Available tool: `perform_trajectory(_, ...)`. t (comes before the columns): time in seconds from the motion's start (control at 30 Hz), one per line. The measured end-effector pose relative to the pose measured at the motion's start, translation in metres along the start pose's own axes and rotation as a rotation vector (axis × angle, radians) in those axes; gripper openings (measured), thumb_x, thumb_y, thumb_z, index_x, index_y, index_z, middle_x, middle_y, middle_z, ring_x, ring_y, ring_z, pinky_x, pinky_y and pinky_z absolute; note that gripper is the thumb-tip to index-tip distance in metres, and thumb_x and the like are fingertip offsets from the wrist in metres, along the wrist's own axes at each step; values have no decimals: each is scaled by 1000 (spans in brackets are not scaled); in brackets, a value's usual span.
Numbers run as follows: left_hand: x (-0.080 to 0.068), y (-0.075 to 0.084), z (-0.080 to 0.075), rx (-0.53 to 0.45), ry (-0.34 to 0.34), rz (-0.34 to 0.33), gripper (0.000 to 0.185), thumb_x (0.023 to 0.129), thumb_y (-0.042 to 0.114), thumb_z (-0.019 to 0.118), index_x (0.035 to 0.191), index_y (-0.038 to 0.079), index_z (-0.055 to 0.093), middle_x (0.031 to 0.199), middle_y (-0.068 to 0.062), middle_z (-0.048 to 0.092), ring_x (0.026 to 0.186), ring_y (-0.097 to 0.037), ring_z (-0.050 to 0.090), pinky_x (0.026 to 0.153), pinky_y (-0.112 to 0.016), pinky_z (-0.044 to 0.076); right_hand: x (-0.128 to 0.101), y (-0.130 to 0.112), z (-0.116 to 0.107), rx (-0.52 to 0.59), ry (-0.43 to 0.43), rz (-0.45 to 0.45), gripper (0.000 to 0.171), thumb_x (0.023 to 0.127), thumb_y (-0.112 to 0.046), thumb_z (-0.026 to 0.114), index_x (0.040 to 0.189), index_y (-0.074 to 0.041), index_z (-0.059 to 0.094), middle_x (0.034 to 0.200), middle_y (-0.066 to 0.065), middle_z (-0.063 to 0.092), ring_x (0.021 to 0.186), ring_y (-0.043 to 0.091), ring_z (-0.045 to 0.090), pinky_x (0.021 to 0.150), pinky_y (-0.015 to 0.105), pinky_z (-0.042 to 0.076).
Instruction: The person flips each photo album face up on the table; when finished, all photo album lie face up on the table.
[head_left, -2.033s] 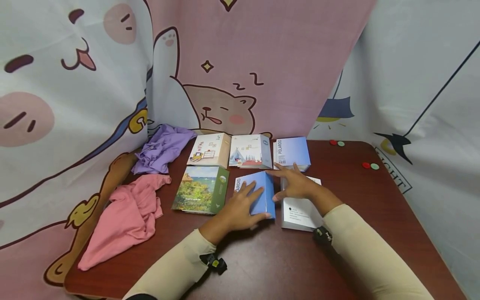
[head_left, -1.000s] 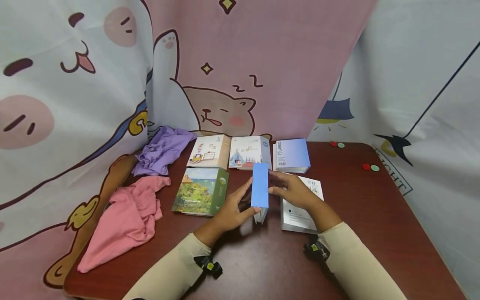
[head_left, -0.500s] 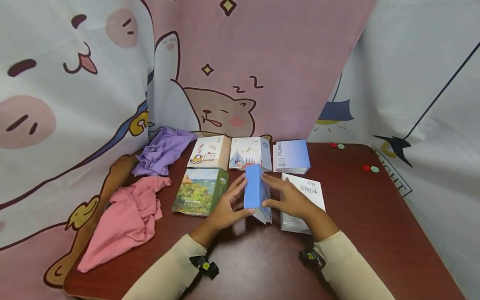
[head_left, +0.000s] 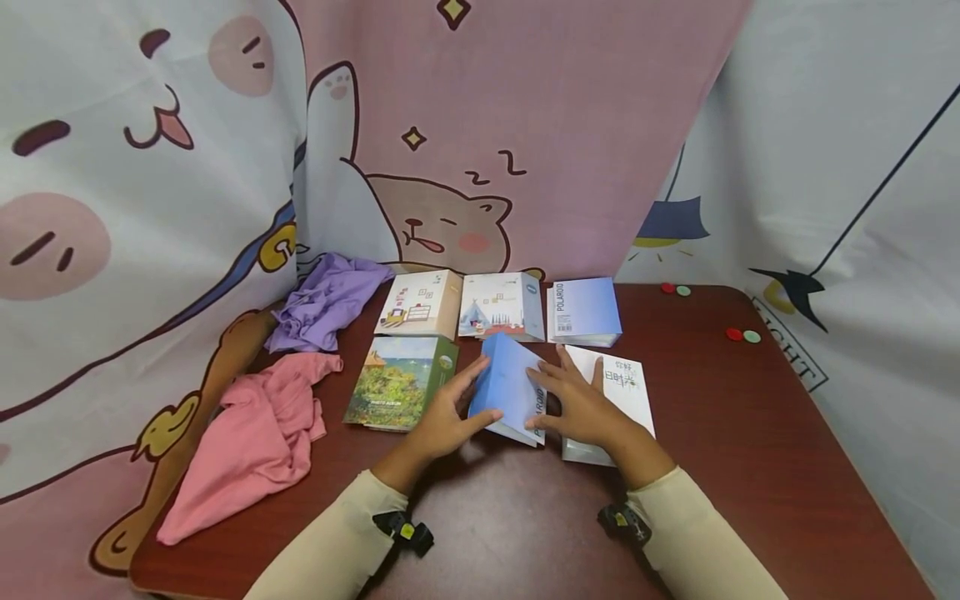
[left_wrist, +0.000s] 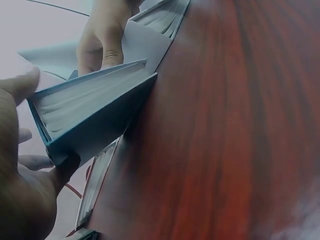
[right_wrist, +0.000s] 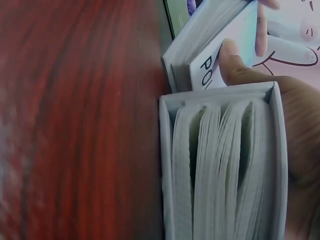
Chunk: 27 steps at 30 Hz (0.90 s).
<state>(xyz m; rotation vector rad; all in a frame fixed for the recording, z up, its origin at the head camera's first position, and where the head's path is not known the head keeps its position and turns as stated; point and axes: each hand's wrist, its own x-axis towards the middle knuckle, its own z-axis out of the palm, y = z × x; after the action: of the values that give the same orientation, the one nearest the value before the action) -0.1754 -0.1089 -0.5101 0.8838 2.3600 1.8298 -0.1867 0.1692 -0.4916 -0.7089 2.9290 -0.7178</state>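
Observation:
A blue photo album [head_left: 513, 379] marked POLAROID stands tilted on the table, its spine raised on the left and its lettered edge low on the right. My left hand [head_left: 442, 417] holds it at the spine, fingers on the far part and thumb by the near end. Thumb and spread fingertips of my right hand [head_left: 585, 404] touch the cover near the lettering. Under that hand lies a white album [head_left: 633, 400], its page edges large in the right wrist view. Left of the blue album lies a green photo album [head_left: 393, 383] with a painted seaside cover.
Behind stand a peach-spined album [head_left: 416, 300], a tent-pictured album [head_left: 495, 304] and another blue POLAROID album [head_left: 588, 308]. Pink cloth [head_left: 255, 442] and purple cloth [head_left: 326, 300] lie at left. Small red and green discs [head_left: 735, 334] lie near the right edge.
The blue album has been lifted upright onto its edge, then tipped over to the right, so its other cover now faces up. Both hands moved with it.

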Motion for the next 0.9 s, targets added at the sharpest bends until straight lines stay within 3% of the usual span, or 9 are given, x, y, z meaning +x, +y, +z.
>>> perform_trajectory(0.17, -2, 1, 0, 238, 13, 8, 82, 99, 18, 82, 168, 2, 40, 174, -30, 36, 163, -46, 34, 125, -63, 41, 0, 0, 3, -27, 17, 6, 89, 88, -62, 84, 161, -18, 57, 167, 19, 53, 169, 52, 12, 117, 94, -4)
perform_trajectory(0.33, -3, 1, 0, 424, -23, -11, 77, 101, 27, 80, 165, 2, 46, 170, -32, 41, 158, -47, 43, 124, -64, 43, 0, -3, 5, -38, 4, 37, 86, 87, -61, 86, 158, -19, 61, 169, 17, 51, 171, 47, 10, 119, 92, -5)
perform_trajectory(0.53, -5, 0, 1, 548, -34, -12, 63, 100, 30, 81, 150, -3, 63, 169, -28, 45, 152, -49, 51, 117, -64, 50, 2, -6, 6, -75, -13, 71, 85, 86, -63, 85, 156, -22, 63, 171, 16, 48, 172, 44, 10, 121, 91, -3)
perform_trajectory(0.7, -4, -2, 3, 648, -52, -4, 66, 102, 38, 77, 150, -5, 62, 171, -27, 41, 153, -47, 50, 116, -62, 52, 1, -7, 5, -87, -12, 82, 85, 85, -65, 85, 156, -24, 63, 171, 17, 48, 171, 45, 10, 121, 91, -4)
perform_trajectory(0.9, -2, 10, 4, 899, -142, 32, 67, 107, 45, 69, 154, -2, 60, 170, -25, 45, 161, -48, 39, 123, -60, 47, 1, -8, 3, -108, -18, 71, 86, 85, -66, 85, 155, -23, 64, 170, 18, 49, 170, 48, 11, 119, 92, -3)
